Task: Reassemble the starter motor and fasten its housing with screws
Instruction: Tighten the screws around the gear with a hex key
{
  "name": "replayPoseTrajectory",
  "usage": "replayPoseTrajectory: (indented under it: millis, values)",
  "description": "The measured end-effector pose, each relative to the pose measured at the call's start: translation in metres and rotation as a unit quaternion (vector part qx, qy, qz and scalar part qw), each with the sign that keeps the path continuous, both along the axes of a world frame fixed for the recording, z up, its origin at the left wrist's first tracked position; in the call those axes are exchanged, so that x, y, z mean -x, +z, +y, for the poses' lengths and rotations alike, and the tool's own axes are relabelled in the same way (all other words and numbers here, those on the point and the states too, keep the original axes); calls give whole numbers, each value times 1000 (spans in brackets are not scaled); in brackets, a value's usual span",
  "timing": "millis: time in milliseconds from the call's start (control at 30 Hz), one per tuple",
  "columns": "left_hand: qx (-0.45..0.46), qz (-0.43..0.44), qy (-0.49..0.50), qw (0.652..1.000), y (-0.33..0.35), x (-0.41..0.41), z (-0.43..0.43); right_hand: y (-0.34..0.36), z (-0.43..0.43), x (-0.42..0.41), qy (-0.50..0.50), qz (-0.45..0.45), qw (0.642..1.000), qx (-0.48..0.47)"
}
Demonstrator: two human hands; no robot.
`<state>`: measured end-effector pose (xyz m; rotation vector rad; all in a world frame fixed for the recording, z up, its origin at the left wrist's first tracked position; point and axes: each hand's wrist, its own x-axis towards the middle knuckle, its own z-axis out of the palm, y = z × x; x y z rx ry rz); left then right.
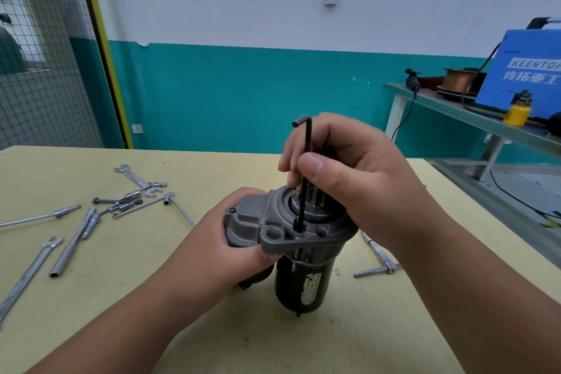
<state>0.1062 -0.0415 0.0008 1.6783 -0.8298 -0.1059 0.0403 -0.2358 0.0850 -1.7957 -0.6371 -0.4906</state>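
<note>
On the yellow bench point(91, 297), beside loose wrenches point(133, 179), the starter motor point(303, 279) stands upright, seemingly assembled. The left grip point(224, 240) clasps its housing point(246, 222); the right grip point(349, 173) pinches a hex key point(305, 179) set into the housing's top face. Fastening seems underway; how many screws remain is unclear

Yellow table point(91, 297) with loose tools. At left lie an open-ended wrench point(133, 177), small sockets point(131, 195), a T-handle wrench point(182, 212), a tubular socket wrench point(73, 244) and a long spanner point(30, 276). At right lies a sliding T-bar point(375, 271). Background: wire mesh fence point(45, 70) with yellow post point(103, 55). On a grey bench point(440, 103) stand a blue welding machine point(522, 76), a copper wire spool point(458, 77) and a yellow can point(516, 114).
</note>
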Motion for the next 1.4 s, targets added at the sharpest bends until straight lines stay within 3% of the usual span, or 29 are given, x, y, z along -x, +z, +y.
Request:
replayPoseTrajectory:
  millis: [1400]
  values:
    - [12, 9, -3, 1000, 1, 1, 0, 1, -1, 0, -7, 15, 1000, 11]
